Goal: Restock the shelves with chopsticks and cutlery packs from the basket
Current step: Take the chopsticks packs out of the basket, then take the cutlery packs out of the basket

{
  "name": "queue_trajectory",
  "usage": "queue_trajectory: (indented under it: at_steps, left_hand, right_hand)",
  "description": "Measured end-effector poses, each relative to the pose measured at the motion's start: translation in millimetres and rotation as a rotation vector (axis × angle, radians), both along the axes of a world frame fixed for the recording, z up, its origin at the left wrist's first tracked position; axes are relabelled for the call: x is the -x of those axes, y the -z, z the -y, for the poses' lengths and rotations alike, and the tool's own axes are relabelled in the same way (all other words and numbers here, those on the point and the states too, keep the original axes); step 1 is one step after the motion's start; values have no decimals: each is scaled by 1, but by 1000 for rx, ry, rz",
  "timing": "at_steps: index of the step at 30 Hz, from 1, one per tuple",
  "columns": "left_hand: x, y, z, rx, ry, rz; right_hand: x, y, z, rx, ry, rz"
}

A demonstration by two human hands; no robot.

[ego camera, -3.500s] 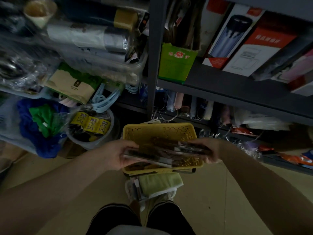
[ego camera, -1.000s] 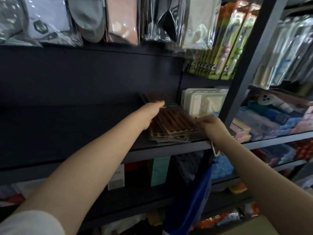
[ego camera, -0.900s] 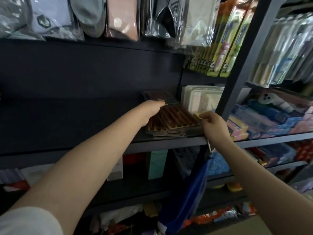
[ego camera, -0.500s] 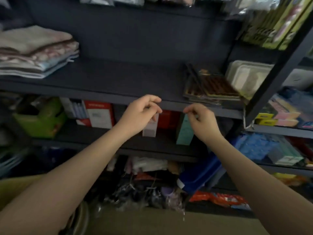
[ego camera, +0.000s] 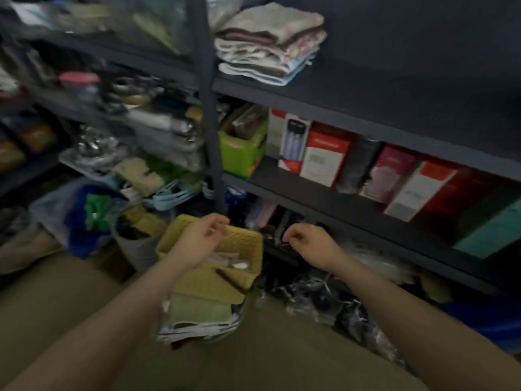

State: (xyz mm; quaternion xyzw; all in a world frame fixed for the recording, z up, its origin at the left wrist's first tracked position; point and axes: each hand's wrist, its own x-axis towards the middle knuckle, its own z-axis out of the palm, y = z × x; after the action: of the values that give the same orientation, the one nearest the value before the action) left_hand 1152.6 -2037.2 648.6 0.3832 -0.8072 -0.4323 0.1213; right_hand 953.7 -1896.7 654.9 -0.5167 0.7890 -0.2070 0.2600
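A yellow perforated basket [ego camera: 251, 244] sits low at the centre, on a pile of packaged goods on the floor. Inside it lie a few clear cutlery packs [ego camera: 231, 262] and a dark thin pack. My left hand [ego camera: 201, 238] hovers over the basket's left half, fingers loosely curled, holding nothing. To the right of the basket, in front of the lowest shelf, my right hand [ego camera: 306, 241] hangs empty with its fingers loosely curled. The chopstick packs on the upper shelf are out of view.
Dark metal shelves [ego camera: 366, 108] run along the right with folded towels [ego camera: 270, 43], a green box [ego camera: 242, 150] and red and white boxes [ego camera: 324, 153]. An upright post [ego camera: 208, 108] stands behind the basket. Bags and buckets crowd the left floor; plastic-wrapped goods [ego camera: 324, 294] lie at the right.
Both hands let go of the chopstick packs on the upper shelf, came away empty and dropped to the basket. The view swung down from that shelf to the floor.
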Motion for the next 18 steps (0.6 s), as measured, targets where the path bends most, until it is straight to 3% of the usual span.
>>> queue_trajectory:
  at_steps: [7,13,18]
  left_hand:
    - [-84,49,112,69,95,226]
    - [-81,115,146,183,360,369]
    - [-73,163,166,340,428,461]
  right_hand:
    - [-84,65,91,-149,15,109]
    - [-100,144,122,-420,-27,116]
    - [-83,181,160,-485,45,139]
